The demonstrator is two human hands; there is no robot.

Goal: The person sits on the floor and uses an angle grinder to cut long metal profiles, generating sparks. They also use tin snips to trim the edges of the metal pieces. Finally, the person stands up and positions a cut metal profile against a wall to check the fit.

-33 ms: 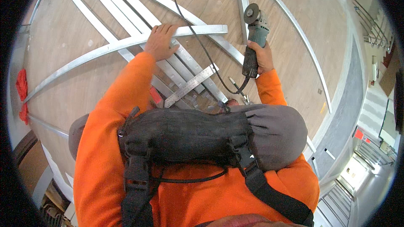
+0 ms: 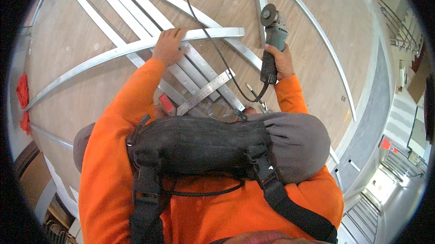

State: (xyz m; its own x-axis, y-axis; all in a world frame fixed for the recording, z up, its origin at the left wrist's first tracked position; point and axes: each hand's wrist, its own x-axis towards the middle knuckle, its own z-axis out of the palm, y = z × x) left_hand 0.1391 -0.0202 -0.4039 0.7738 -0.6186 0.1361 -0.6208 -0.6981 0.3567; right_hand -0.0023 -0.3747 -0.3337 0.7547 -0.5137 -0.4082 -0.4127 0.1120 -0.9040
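- Left forearm (image 2: 144, 81), orange-sleeved, reaches forward and inward.
- Left hand (image 2: 169, 48) is back-up, fingers pointing ahead, slightly bent.
- Right forearm (image 2: 291, 95) is short in view.
- Right hand (image 2: 282, 61) curls in a grip, thumb inward.

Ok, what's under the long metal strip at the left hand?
Metal channels cross beneath the strip; the left hand covers part of the crossing, so that bit can't be seen.

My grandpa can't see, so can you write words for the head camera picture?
Someone's right hand holds an angle grinder while the left hand lies on a long metal strip crossing other metal strips. A dark cord passes over that strip; the floor looks wooden.
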